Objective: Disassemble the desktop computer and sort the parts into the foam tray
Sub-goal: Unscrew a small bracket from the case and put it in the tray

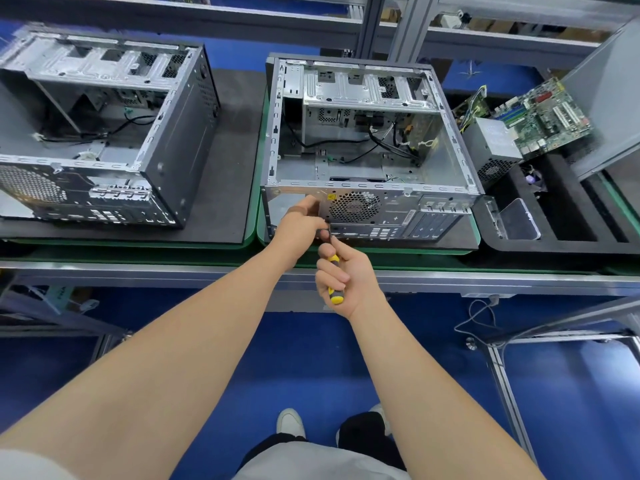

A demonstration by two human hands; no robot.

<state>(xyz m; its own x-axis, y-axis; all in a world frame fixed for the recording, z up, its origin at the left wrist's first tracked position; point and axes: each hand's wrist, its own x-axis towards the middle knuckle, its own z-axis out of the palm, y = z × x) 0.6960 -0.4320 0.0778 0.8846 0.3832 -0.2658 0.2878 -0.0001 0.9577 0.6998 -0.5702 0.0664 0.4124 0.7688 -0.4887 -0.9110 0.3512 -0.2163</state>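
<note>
Computer case (398, 206), side open, nearly gutted, loose cables inside; right hand (349, 277) has its grip wrapped round a yellow-black screwdriver (336, 298) at the rear panel; left hand (298, 230) grip unclear.

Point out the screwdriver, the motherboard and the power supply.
screwdriver (335, 297): head view, yellow butt of its handle.
motherboard (543, 116): head view, middle of the green board.
power supply (493, 138): head view, its grey top face.

Open computer case (391, 209) on side; motherboard (547, 116), power supply (495, 143) in black foam tray (568, 244).
</note>
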